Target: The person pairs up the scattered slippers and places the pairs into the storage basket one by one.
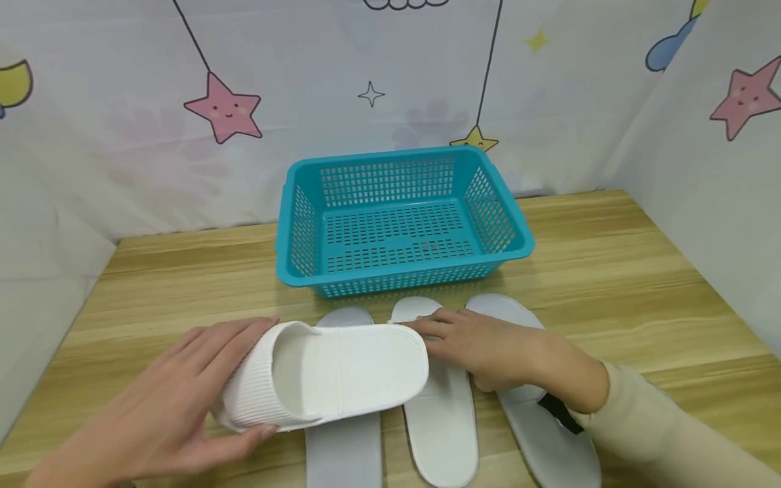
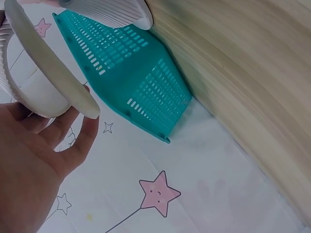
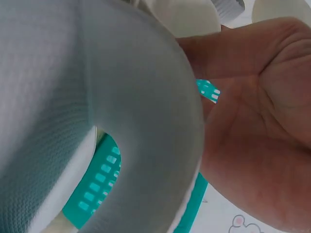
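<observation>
My left hand (image 1: 201,379) grips a white slipper (image 1: 366,369) around its ribbed toe strap, fingers over the far side and thumb at the near edge. The slipper is raised, its heel to the right. My right hand (image 1: 482,339) is at that heel, its extended fingers touching or just behind it; the fingertips are partly hidden. Beneath this arm lie a second white slipper (image 1: 442,427) and a grey slipper (image 1: 552,440). Another grey slipper (image 1: 344,447) lies under the raised one. A slipper strap (image 3: 150,111) blocks much of the right wrist view.
Behind the slippers, a turquoise basket (image 1: 403,276) with perforated sides stands on the wooden table (image 1: 183,278). Its inside holds nothing visible. A white cloth (image 1: 317,81) printed with stars hangs behind the table, and a white side wall (image 1: 702,190) borders the right.
</observation>
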The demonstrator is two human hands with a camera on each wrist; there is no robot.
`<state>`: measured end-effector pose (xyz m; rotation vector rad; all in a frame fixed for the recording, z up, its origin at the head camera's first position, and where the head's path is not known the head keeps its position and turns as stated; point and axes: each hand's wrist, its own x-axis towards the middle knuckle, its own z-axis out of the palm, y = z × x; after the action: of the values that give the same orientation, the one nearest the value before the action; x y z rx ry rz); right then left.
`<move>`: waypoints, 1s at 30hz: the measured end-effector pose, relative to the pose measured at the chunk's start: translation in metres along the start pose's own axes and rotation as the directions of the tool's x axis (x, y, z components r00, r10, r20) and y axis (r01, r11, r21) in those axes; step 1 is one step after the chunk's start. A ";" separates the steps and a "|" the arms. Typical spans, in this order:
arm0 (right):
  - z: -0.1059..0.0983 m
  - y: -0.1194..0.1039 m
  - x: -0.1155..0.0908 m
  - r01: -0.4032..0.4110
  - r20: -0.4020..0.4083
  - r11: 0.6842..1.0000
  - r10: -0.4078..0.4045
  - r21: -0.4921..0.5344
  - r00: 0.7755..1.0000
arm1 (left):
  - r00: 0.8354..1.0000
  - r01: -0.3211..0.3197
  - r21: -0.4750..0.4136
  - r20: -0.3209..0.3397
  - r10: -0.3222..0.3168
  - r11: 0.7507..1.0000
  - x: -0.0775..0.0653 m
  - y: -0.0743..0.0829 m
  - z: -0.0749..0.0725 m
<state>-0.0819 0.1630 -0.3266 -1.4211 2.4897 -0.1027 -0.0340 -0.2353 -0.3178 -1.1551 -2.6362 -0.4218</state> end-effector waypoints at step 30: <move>0.007 -0.011 0.000 -0.097 -0.085 0.990 0.089 -0.103 0.992 | 0.998 -0.039 -0.003 -0.056 0.039 0.999 0.011 0.007 0.004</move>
<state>-0.0710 0.1574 -0.3312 -1.3635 2.6598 -0.0076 -0.0359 -0.2219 -0.3169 -1.1769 -2.5617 -0.4464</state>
